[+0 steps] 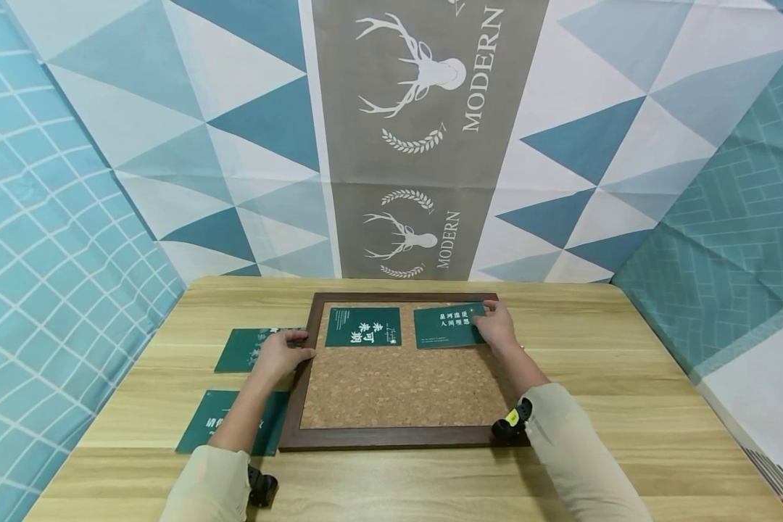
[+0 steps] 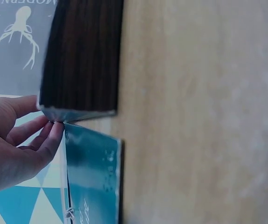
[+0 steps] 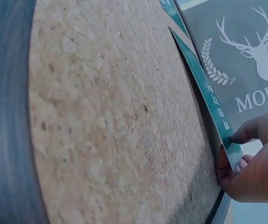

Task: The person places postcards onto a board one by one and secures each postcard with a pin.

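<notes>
A cork board (image 1: pixel 404 388) with a dark brown wooden frame lies on the table. My left hand (image 1: pixel 277 357) grips the left side of its frame (image 2: pixel 82 60), fingertips at the edge. At the upper right of the board, my right hand (image 1: pixel 498 330) pinches the right end of a green card (image 1: pixel 446 332) with white writing. In the right wrist view, the thumb lies on the face of that card (image 3: pixel 208 95) with fingers behind it, and its held end is tilted up off the cork. Another green card (image 1: pixel 363 326) lies flat at the board's upper left.
Left of the board, a green card (image 1: pixel 235 351) lies partly behind my left hand. Nearer me is another green card (image 1: pixel 199 424), partly covered by my left forearm. The wood-grain table (image 1: pixel 626 391) backs onto a patterned wall covering (image 1: pixel 424 159).
</notes>
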`<state>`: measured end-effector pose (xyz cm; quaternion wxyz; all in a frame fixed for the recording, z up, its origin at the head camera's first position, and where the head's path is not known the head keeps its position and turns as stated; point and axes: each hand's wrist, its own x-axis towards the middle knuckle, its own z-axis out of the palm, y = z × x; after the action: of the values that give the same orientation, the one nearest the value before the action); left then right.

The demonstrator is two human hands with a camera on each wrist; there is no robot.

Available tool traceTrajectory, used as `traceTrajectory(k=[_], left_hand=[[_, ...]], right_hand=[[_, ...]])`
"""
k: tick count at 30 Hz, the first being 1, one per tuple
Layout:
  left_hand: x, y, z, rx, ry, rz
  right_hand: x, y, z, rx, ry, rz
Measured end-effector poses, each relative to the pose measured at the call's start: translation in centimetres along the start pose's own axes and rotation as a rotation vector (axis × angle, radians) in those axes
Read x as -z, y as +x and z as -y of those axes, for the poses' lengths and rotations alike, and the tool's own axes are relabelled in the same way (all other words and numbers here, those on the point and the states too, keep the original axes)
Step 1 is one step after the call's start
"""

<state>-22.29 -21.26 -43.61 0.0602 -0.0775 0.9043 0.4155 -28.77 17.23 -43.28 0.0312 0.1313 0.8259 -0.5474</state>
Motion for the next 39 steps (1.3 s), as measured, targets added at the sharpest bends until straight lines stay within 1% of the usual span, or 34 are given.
traceTrajectory(k=[6, 17, 26, 30, 39], left_hand=[[0.01, -0.08, -0.17, 0.001, 0.004, 0.001], [-0.06, -0.13, -0.14, 0.008, 0.022, 0.006], [0.05, 0.0, -0.11, 0.001, 0.028, 0.014], [0.07, 0.06, -0.1, -0.001, 0.029, 0.017], [0.1, -0.01, -0.11, 0.001, 0.032, 0.015]], right_hand=[[0.14, -0.02, -0.28, 0.031, -0.125, 0.0], [0.18, 0.24, -0.46, 0.091, -0.304, 0.002], [0.48, 0.2, -0.05, 0.141, -0.442, 0.004], [0.54, 0.14, 0.09, 0.147, -0.471, 0.002], [0.56, 0.02, -0.1, 0.18, -0.492, 0.005]])
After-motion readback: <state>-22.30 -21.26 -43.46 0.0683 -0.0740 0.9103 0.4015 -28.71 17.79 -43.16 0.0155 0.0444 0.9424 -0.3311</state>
